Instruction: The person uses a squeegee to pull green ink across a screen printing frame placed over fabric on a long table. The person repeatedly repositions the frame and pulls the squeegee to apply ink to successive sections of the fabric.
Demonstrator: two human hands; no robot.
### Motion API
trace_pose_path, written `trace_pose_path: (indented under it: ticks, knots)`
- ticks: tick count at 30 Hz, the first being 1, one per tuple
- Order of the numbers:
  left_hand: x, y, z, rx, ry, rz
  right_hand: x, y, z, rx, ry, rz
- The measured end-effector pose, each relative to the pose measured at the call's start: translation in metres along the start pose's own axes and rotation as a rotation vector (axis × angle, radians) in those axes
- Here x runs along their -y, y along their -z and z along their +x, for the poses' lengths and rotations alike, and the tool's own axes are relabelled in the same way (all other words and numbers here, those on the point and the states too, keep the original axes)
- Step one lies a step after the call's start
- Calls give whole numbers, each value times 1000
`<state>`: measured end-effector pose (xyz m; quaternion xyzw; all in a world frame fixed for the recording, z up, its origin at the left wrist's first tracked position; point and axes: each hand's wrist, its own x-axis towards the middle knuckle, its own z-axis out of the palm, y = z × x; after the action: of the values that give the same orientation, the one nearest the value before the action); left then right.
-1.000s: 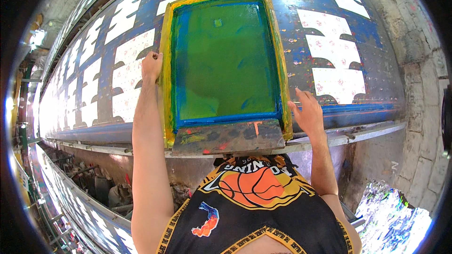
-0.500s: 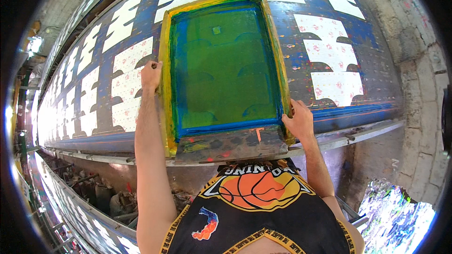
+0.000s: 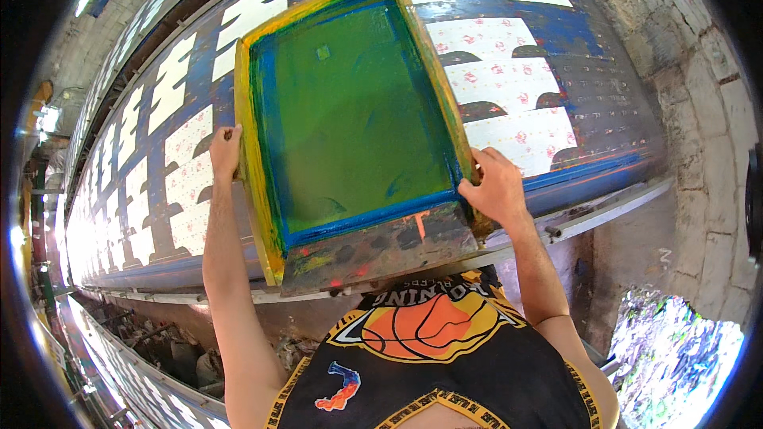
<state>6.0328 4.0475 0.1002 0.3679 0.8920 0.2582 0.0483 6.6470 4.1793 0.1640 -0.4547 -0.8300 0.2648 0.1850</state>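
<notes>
A screen-printing frame (image 3: 342, 127) with green mesh and yellow-and-blue stained edges is between my hands, turned askew over the long printing table. My left hand (image 3: 226, 152) grips its left side, fingers curled at the edge. On the near right corner, my right hand (image 3: 497, 184) is closed round the side, thumb toward the inside. A stained dark board (image 3: 373, 250) runs along the frame's near end. Right beside the frame lie white cut pieces (image 3: 517, 103) with small red prints. Similar printed pieces (image 3: 189, 155) lie beyond my left hand.
The dark table (image 3: 608, 103) carries rows of white pieces (image 3: 167, 79) stretching off to the left. A metal rail (image 3: 572, 218) follows its near edge. At right stands a block wall (image 3: 703, 111). Another table with white pieces (image 3: 135, 381) shows at lower left.
The frame has shifted left and rotated counter-clockwise, with both hands still on it. More of the printed pieces on its right side now shows. My left hand has moved left and slightly nearer.
</notes>
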Motion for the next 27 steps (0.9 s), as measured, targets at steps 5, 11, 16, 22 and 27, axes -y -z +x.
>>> trace_pose_path:
  ticks: [5,11,16,22,27]
  knots:
    - [-136,-49,-31,-20,-9,-6,-99,80,19,-67,-25,-25]
    - [-268,-127,-82,-11,-91,-18,-223,166,23,-62,-60,-58]
    - [-327,-171,-112,-2,-77,-58,-290,202,14,-60,-87,-63]
    - [-354,-185,-119,7,-67,-51,-322,217,0,-5,-127,-21]
    - [-358,-196,-120,14,-76,39,-328,216,-13,-23,-125,26]
